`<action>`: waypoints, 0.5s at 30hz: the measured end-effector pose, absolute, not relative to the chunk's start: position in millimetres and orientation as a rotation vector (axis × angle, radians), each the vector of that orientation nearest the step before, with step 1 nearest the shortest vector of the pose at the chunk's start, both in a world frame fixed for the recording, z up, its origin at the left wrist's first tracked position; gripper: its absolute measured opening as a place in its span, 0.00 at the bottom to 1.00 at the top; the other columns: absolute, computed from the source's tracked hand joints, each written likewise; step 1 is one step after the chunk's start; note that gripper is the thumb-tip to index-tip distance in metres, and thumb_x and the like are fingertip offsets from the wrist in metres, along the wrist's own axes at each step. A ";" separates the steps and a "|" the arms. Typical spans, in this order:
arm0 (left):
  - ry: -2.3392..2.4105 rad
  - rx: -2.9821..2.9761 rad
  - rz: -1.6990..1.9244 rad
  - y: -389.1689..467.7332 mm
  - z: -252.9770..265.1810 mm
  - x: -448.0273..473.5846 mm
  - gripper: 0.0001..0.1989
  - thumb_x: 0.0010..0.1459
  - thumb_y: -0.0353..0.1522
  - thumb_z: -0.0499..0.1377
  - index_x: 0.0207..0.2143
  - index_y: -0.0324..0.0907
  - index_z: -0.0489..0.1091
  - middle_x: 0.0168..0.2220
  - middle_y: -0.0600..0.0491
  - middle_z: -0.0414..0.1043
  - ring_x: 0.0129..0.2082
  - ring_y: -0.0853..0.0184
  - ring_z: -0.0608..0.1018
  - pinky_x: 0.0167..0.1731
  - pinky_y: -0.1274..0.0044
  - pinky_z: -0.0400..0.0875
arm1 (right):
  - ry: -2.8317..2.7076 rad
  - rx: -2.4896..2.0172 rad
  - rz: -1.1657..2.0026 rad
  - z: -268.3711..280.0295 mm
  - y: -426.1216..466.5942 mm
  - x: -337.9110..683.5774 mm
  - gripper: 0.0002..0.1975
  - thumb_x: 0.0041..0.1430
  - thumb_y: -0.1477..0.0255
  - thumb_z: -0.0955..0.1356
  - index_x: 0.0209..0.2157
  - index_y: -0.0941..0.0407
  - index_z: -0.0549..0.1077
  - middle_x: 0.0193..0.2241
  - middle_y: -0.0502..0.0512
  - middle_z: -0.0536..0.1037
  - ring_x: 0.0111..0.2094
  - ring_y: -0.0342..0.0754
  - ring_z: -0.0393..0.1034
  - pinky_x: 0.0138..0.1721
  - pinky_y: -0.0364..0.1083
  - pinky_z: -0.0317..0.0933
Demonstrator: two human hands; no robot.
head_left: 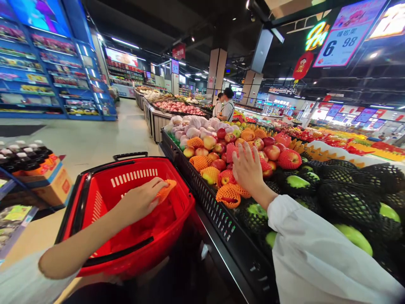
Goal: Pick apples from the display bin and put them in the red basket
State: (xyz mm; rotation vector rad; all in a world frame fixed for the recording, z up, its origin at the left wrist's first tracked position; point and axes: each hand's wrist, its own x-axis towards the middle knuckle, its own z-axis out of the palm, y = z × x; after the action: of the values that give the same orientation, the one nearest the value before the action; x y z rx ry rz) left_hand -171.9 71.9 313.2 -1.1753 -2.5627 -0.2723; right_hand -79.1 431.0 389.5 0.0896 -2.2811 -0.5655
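Looks out over a wide supermarket floor (126, 122), lined on the left with tall blue shelving (79, 21). Stands close against a fruit table, fronted by a long black crate (247, 253). Faces two people (227, 109) in the distance, beyond the fruit, and, high on the right, a hanging sign (341, 42) priced 6.98. Has a red basket (175, 228) close by on the left, just beside the crate. Shows, nearest on the right, green fruits (354, 238) in black nets, then red-and-yellow apples (218, 164) heaped in the crate, some in orange or pink foam nets. Lays the right hand (248, 166) palm down over the apples, fingers stretched forward; cannot tell whether grasping one underneath. Holds with the left hand (142, 197), fingers closed, an orange foam net (167, 190) over the basket's open top. Cannot tell whether fruit sits inside that net.
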 end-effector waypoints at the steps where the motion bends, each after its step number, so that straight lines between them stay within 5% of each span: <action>1: -2.479 -1.192 -0.275 72.7 313.8 -162.5 0.20 0.63 0.25 0.51 0.57 0.36 0.66 0.57 0.39 0.70 0.46 0.52 0.81 0.40 0.64 0.81 | -2.216 0.201 -0.606 390.7 426.2 -75.3 0.22 0.68 0.73 0.64 0.60 0.67 0.70 0.67 0.74 0.65 0.71 0.67 0.52 0.70 0.65 0.46; 8: -2.067 -1.163 -0.468 112.7 319.5 -119.7 0.27 0.60 0.25 0.59 0.61 0.32 0.59 0.57 0.34 0.67 0.52 0.50 0.80 0.45 0.65 0.83 | -1.554 1.198 -0.867 396.5 396.4 -54.4 0.19 0.73 0.68 0.65 0.62 0.53 0.69 0.66 0.52 0.70 0.64 0.48 0.64 0.65 0.50 0.60; 11: -2.100 -1.158 -0.585 141.0 319.2 -109.2 0.30 0.56 0.23 0.63 0.60 0.33 0.60 0.57 0.35 0.68 0.50 0.51 0.82 0.40 0.67 0.85 | -1.492 1.332 -0.840 392.5 395.9 -57.1 0.19 0.73 0.68 0.65 0.63 0.48 0.69 0.67 0.45 0.69 0.63 0.44 0.65 0.62 0.46 0.64; 15: -2.224 -1.139 -0.679 173.7 321.4 -102.4 0.29 0.57 0.22 0.63 0.61 0.35 0.62 0.59 0.37 0.69 0.47 0.54 0.83 0.34 0.67 0.84 | -1.566 1.364 -0.898 389.9 400.7 -62.5 0.13 0.72 0.74 0.64 0.53 0.55 0.75 0.56 0.50 0.79 0.59 0.44 0.71 0.61 0.46 0.65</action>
State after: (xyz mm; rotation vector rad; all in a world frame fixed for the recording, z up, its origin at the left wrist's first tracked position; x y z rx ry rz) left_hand -102.4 173.7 321.4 -1.1388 -2.2238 -0.6786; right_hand -62.5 400.7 389.9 1.3638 -1.5658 -0.8982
